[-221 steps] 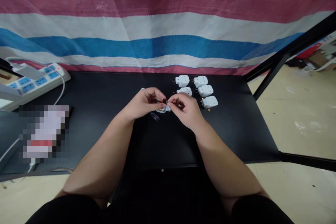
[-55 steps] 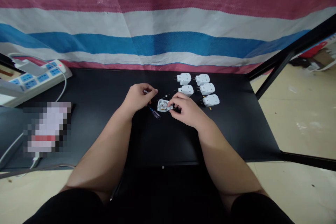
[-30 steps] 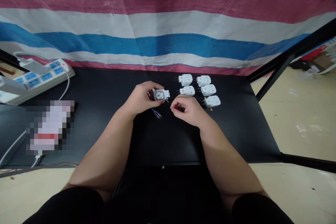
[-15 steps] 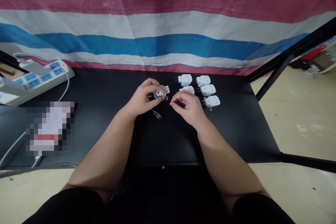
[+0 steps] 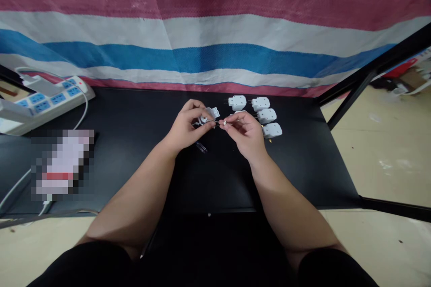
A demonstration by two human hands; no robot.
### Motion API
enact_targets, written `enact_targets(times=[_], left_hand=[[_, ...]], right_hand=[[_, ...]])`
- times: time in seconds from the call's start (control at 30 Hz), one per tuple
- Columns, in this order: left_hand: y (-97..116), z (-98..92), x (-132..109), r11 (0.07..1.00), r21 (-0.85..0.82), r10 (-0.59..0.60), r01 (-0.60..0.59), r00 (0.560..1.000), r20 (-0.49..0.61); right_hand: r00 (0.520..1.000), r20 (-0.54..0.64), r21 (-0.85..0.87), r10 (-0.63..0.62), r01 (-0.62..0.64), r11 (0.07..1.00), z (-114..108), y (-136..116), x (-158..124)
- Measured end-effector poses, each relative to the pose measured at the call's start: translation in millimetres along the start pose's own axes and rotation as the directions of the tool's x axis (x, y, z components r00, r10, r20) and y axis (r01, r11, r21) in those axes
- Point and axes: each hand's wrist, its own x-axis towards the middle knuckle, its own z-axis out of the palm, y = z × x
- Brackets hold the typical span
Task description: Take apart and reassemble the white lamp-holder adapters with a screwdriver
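Note:
My left hand (image 5: pixel 189 125) is closed around an opened white plug housing (image 5: pixel 213 112), whose inside shows small metal parts. Between thumb and fingers, my right hand (image 5: pixel 245 133) pinches a small white piece (image 5: pixel 225 122) with thin metal pins. The fingertips of both hands nearly meet, and the pins reach toward the left fingertips; whether they touch the housing I cannot tell. Just below the left fingers lies a dark, slim handle (image 5: pixel 201 146), its other end hidden by the hand.
Several white plugs, among them a rear plug (image 5: pixel 239 102) and a front plug (image 5: pixel 272 130), lie in rows behind and right of my right hand. Small brass-coloured bits (image 5: pixel 270 141) lie nearby. Left are a power strip (image 5: pixel 55 101) and a blurred-out phone (image 5: pixel 63 163) on a cable.
My right hand has turned and now shows the small white piece at its fingertips, closer to the left hand. The housing in my left hand has tilted slightly.

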Motion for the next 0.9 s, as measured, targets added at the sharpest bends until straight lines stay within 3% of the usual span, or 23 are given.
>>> enact_targets(times=[0.5,0.67,0.9], left_hand=[[2.2,5.1,-1.0,0.998,-0.037,0.052,-0.051,0.999,0.017],[6.3,6.9,-1.8,0.997,-0.013,0.077,-0.077,0.997,0.027],[7.4,8.6,-1.9,0.992,-0.017,0.121,-0.121,0.993,0.013]], right_hand=[[0.998,0.039,-0.015,-0.056,0.057,0.998,-0.2,4.1,-0.4],[1.0,0.024,-0.046,-0.005,0.006,0.999,-1.9,7.2,-0.1],[0.996,0.022,0.094,0.081,-0.083,0.992,-0.2,8.7,2.2]])
